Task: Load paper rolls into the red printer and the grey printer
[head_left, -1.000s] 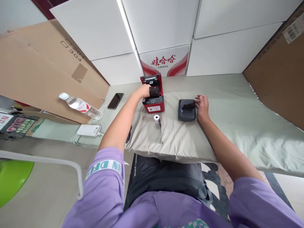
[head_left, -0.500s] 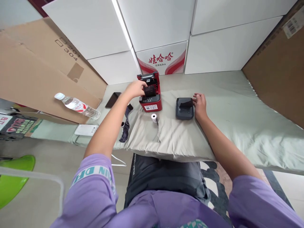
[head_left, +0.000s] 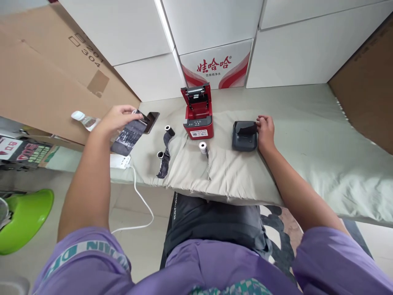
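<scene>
At the left, my left hand (head_left: 116, 119) is closed on the top of a roll of thermal paper, whose dark-printed strip (head_left: 130, 137) hangs down; the roll itself is mostly hidden by my fingers. A red receipt printer (head_left: 200, 129) stands in the middle with its lid raised and no roll in its bay. My right hand (head_left: 265, 130) rests at the right side of a small black label printer (head_left: 245, 142), fingers loosely bent and apart. Dark paper sticks out on top of that printer. In front of the red printer stands a small white paper roll (head_left: 202, 147) with a dark tail.
Two small rolls with dark paper tails (head_left: 166, 157) lie left of the red printer. A phone (head_left: 152, 122), a water bottle (head_left: 87, 121) and a white power strip (head_left: 119, 161) with a cable are further left. White cartons (head_left: 215, 65) line the back.
My left hand has lifted the dark paper roll out of the red printer and carried it left, above the power strip. The right hand stays by the black printer.
</scene>
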Demonstrator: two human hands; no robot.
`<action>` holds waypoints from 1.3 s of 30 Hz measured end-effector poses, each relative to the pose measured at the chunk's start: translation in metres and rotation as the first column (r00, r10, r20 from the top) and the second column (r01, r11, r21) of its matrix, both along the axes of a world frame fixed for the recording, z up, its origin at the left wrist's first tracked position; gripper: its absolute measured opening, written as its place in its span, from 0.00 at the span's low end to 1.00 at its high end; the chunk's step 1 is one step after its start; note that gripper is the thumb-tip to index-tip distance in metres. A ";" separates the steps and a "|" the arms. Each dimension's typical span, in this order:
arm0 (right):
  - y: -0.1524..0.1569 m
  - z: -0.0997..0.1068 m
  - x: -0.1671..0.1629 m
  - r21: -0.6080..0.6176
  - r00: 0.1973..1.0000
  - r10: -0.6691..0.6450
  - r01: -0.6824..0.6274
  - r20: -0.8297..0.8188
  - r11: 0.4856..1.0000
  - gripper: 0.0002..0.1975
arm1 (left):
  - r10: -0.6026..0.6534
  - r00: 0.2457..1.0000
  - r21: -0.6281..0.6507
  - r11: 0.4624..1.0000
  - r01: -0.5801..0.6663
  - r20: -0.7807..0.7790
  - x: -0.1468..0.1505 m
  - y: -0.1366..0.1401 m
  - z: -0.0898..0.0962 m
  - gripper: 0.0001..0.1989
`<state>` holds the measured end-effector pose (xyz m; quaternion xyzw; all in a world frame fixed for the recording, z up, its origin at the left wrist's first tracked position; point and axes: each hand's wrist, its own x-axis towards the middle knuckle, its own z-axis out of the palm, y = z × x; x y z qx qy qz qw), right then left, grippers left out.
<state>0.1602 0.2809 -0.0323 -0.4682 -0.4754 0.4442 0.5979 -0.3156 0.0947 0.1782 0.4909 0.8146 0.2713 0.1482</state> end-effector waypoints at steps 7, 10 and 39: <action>0.001 0.000 0.000 0.007 1.000 -0.001 0.001 0.021 1.000 0.24 | -0.056 0.990 -0.360 0.933 0.007 -0.126 -0.026 -0.006 -0.080 0.32; 0.002 -0.001 0.000 0.010 1.000 -0.003 0.003 0.028 1.000 0.23 | -0.133 0.971 -0.371 0.927 0.050 -0.200 -0.014 -0.006 -0.084 0.32; -0.002 -0.001 -0.001 -0.021 0.998 0.001 0.000 0.065 1.000 0.15 | -0.528 0.838 0.203 0.843 0.498 0.137 0.149 0.041 -0.084 0.22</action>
